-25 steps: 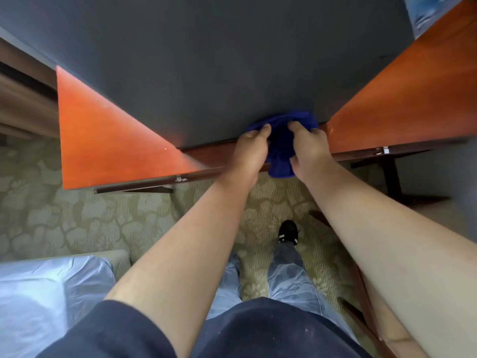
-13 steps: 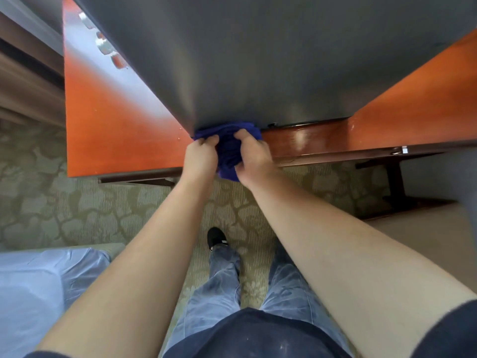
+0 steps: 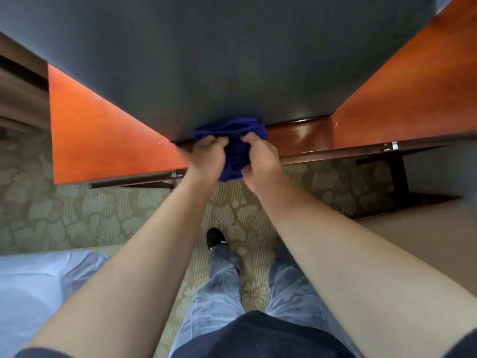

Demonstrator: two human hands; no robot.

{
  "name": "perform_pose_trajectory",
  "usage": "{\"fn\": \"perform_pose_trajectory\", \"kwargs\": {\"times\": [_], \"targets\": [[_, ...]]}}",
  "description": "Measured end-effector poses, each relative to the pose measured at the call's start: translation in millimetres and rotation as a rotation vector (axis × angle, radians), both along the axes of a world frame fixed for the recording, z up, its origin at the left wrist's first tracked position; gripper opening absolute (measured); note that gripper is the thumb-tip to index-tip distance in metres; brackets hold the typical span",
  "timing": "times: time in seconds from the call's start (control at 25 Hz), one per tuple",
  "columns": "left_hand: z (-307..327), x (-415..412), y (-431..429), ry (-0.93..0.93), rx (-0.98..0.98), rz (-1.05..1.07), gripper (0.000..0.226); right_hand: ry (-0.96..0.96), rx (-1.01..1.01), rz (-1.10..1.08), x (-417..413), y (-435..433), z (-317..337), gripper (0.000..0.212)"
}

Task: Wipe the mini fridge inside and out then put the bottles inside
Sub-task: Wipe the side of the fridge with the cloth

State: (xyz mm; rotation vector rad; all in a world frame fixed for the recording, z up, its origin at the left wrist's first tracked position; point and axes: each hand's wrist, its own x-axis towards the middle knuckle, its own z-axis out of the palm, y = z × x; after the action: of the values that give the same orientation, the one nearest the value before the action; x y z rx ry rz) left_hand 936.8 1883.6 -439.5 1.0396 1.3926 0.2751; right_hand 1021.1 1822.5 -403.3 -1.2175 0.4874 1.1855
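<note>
The mini fridge [image 3: 219, 60] fills the top of the head view as a broad dark grey face, standing on an orange-brown wooden desk [image 3: 103, 140]. A bunched blue cloth [image 3: 236, 146] is pressed against the fridge's lower front edge. My left hand [image 3: 206, 157] grips the cloth's left side and my right hand [image 3: 260, 157] grips its right side, fingers curled into the fabric. No bottles are in view.
Patterned green carpet [image 3: 77, 215] lies below the desk edge, with my legs and a black shoe [image 3: 215, 237] on it. A bed with pale blue sheet [image 3: 36, 288] is at lower left. A dark desk leg [image 3: 397, 174] stands at right.
Both hands and the cloth slid along the fridge's bottom edge, left first and now back towards the middle. The head view shifted with them.
</note>
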Motion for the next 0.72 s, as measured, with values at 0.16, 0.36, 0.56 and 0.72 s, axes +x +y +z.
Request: {"fn": "perform_pose_trajectory", "kwargs": {"times": [0.16,0.36,0.56,0.72], "targets": [[27.6,55.8,-35.5,-0.047,-0.075,0.012,0.018,-0.026,0.015,-0.037,55.6,-33.2,2.6,0.013],[60.5,81.3,-59.8,-0.168,-0.085,0.044,0.012,-0.128,-0.045,-0.033,77.4,-48.0,20.6,0.011],[65.2,115.3,-71.3,-0.2,-0.081,-0.172,0.019,-0.229,-0.102,-0.15,117.0,-69.2,31.0,0.017],[64.0,103.0,-65.5,-0.251,-0.081,-0.148,0.019,-0.257,-0.068,-0.089,115.7,-69.9,36.2,0.024]]}}
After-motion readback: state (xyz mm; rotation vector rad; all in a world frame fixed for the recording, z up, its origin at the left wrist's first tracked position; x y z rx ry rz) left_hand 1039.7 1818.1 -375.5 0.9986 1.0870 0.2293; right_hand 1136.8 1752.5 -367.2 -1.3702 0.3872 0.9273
